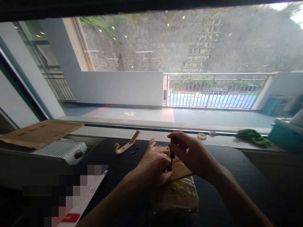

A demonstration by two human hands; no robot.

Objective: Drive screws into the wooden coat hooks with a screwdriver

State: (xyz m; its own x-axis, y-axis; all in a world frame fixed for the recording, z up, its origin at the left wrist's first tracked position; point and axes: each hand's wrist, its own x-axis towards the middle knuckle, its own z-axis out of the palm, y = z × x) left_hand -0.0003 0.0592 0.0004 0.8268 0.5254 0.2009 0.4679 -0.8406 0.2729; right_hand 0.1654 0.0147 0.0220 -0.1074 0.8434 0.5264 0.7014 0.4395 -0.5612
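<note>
Hooked, smooth wooden piece lies left of left hand; slim dark rods between. Left hand curls over pale, straight-edged wooden bars, exact grip hidden. Screwdriver stands near-upright beside its fingers; bars overlie a block in glossy, crinkled film. Right hand grasps the black screwdriver handle.

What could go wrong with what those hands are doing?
The screwdriver in the right hand could slip and jab the left hand, which is right beside it. The wooden piece might shift, since it seems to rest on a plastic-wrapped package. Small dark pieces loose on the table could get knocked away.
</note>
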